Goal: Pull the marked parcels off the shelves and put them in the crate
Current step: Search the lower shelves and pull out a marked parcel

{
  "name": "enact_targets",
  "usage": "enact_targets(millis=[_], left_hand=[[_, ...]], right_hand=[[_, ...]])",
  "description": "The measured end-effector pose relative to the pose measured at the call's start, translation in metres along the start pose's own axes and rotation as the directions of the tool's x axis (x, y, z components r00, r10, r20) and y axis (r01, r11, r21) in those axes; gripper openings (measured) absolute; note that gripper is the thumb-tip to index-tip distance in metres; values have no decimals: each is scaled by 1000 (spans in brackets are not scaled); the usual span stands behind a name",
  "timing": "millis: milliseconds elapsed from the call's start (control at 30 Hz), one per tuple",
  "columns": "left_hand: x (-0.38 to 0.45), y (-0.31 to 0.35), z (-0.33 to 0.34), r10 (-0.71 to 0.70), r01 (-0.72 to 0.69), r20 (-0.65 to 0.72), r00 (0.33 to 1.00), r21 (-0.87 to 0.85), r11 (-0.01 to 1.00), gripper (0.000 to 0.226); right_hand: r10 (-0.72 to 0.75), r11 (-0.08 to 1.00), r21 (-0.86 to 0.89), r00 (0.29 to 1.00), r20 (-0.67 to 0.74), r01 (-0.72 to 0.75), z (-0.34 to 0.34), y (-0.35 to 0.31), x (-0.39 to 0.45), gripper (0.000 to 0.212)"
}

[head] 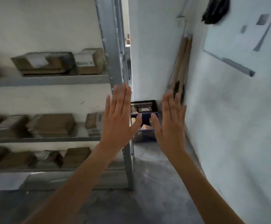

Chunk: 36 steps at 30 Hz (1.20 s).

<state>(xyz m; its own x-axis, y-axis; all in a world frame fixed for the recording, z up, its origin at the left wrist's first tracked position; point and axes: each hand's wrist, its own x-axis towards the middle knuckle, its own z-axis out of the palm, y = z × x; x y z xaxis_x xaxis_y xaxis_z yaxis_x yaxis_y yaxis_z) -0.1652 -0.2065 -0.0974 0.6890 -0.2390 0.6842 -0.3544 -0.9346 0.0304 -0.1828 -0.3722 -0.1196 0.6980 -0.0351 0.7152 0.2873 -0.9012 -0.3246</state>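
A stockroom: metal shelves [50,80] of cardboard parcels [42,63], bare concrete floor [155,183].

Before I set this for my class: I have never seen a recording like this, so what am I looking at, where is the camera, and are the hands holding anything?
There is no machine here. One wide-angle camera sits on a person's head and looks forward and down, so the two bare arms belong to the wearer. The left hand and the right hand are raised with straight fingers and hold nothing. On the left stands a metal shelf rack with brown cardboard parcels on several levels; the picture is too blurred to read their labels. Between the hands, on the floor by the wall, is a dark blue crate with something inside, probably parcels.
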Motion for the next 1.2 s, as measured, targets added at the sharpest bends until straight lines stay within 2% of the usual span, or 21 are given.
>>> enact_targets(millis=[200, 400, 700, 800, 1033, 1200], left_hand=[[8, -99, -46, -184, 216, -146, 972, 251, 943, 74], [-4, -191, -74, -336, 355, -124, 934, 455, 817, 73], [-58, -301, -119, -428, 469, -215, 878, 570, 675, 74], [-79, -343, -131, -460, 493, -219, 861, 585, 644, 71], [-109, -434, -169, -505, 523, -221, 834, 607, 598, 70], [-128, -492, -173, -524, 551, -256, 812, 633, 544, 70]], right_hand=[[-271, 959, 98, 962, 21, 268, 61, -91, 66, 64], [-465, 873, 202, 883, 71, 443, 134, -182, 102, 65], [-586, 777, 327, 808, 60, 539, 207, -318, 90, 61], [-613, 750, 342, 789, 40, 566, 232, -360, 84, 60], [-639, 728, 391, 764, 88, 563, 283, -458, 79, 61], [-663, 701, 409, 745, 75, 583, 323, -515, 76, 62]])
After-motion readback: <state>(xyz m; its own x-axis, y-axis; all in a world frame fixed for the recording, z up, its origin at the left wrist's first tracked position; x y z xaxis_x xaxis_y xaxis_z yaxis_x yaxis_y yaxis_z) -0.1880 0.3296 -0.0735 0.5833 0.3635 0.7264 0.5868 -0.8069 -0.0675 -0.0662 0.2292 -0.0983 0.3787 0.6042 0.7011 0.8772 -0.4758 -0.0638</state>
